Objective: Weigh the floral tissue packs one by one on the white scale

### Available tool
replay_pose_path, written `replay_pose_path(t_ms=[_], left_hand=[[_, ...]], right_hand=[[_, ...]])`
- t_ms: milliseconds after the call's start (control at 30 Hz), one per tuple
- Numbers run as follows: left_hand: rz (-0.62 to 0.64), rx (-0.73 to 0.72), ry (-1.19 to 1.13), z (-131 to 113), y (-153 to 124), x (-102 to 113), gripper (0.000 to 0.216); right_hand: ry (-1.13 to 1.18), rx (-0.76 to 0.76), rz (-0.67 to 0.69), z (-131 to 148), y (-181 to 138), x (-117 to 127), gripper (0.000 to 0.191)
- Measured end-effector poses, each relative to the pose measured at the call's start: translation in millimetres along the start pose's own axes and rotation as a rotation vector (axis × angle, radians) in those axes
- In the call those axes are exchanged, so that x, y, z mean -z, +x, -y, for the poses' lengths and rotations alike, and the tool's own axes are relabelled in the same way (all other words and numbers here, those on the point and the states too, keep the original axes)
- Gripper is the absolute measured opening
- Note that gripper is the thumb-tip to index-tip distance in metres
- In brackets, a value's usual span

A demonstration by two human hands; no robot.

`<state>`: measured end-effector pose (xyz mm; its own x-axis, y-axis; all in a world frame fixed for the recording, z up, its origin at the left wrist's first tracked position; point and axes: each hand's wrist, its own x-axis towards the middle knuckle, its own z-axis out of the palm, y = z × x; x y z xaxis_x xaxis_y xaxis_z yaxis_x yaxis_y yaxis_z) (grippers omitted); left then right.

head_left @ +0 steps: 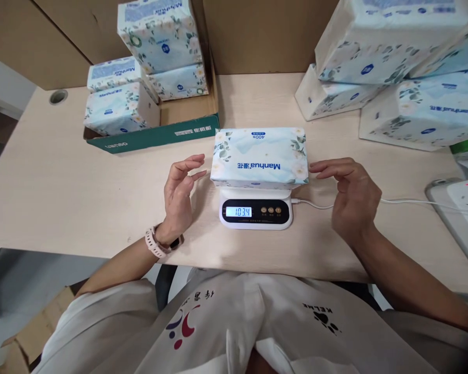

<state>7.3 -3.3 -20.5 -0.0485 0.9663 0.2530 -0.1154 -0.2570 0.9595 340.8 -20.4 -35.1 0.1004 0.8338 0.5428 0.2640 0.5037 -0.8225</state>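
Note:
A pale blue flowered tissue pack (259, 156) lies on a small white scale (256, 209) in the middle of the table; the display reads 103.4. My left hand (180, 195) hovers just left of the pack, fingers apart and slightly curled, holding nothing. A watch is on that wrist. My right hand (350, 195) hovers just right of the pack, fingers stretched toward it, also holding nothing. Neither hand touches the pack.
A green-edged cardboard tray (156, 136) at back left holds several tissue packs (119, 106). More packs (398, 67) are stacked at back right. A white cable (413, 202) runs from the scale to a power strip (466, 200) at the right edge. The light wooden table (62, 187) has a grommet hole (58, 96).

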Motion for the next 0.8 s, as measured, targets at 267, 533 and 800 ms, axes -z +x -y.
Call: replay_pose_path(t_ms=[267, 533, 800], left_hand=[[-0.011, 0.015, 0.021, -4, 0, -1, 0.036], [0.018, 0.039, 0.015, -8, -1, -1, 0.036], [0.011, 0.038, 0.037, -9, 0, -2, 0.037]], right_hand=[[0.036, -0.052, -0.053, 6, -2, -5, 0.041], [0.084, -0.076, -0.087, 12, -2, -10, 0.036], [0.101, -0.083, -0.091, 16, -1, -8, 0.035]])
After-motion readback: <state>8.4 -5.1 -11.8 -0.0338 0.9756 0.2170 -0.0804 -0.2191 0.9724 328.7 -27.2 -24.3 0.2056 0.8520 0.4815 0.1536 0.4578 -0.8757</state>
